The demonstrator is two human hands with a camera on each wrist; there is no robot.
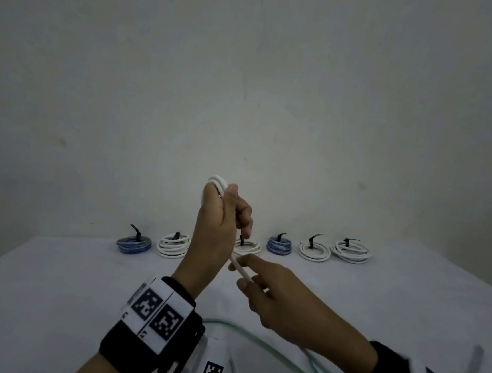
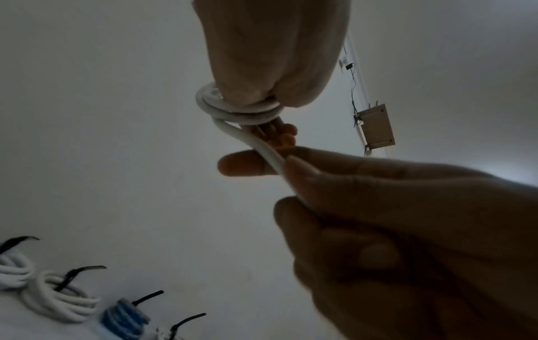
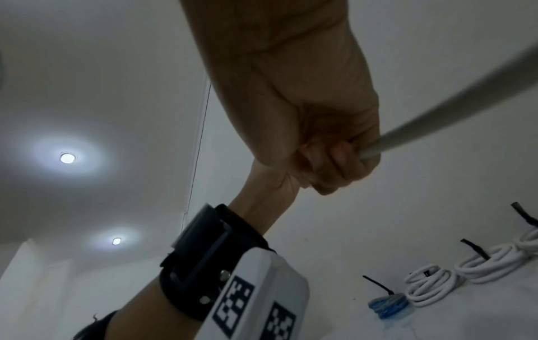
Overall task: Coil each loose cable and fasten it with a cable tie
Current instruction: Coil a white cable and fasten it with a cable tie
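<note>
- White cable [image 1: 242,270]: a couple of turns are wound around the left hand [image 1: 215,231], which is raised above the table [image 1: 51,288] with fingers curled to keep the loops from springing open.
- The free run slants down from that coil into the right hand [image 1: 285,302], just below it; thumb and forefinger pinch the cable, probably to feed the next turn under tension.
- Six finished coils [image 1: 313,249], each with a black tie, line the back edge, out of the way.
</note>
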